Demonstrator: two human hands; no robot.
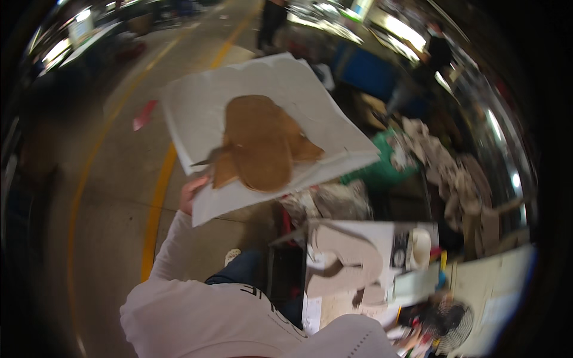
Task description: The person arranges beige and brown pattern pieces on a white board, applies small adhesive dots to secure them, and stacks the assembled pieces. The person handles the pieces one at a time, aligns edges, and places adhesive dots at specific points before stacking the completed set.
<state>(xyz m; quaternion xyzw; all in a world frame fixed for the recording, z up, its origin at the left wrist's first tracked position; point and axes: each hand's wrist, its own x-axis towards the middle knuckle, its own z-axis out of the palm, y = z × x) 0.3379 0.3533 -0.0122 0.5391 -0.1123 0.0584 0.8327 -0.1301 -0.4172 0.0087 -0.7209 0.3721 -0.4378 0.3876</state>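
Note:
My left hand (192, 193) grips the near left corner of a large white sheet (194, 98), fingers wrapped over its edge. The sheet stays fairly flat, tilted and raised above the floor. On it lie brown, leather-like cut pieces (259, 143): a long rounded one on top, with angled flaps showing out at both sides. A small dark pointed tip sticks out by their left edge; its kind is unclear. My right sleeve (352, 339) shows at the lower edge, but I cannot make out my right hand.
Right of me, a work table (352, 230) holds beige curved cut pieces (349, 256) and a white roll-like thing (419, 248). A round fan (453, 325) stands at lower right. Beyond are a green bag (388, 161), heaped beige cloth (441, 167) and people. Yellow lines (158, 209) mark the floor.

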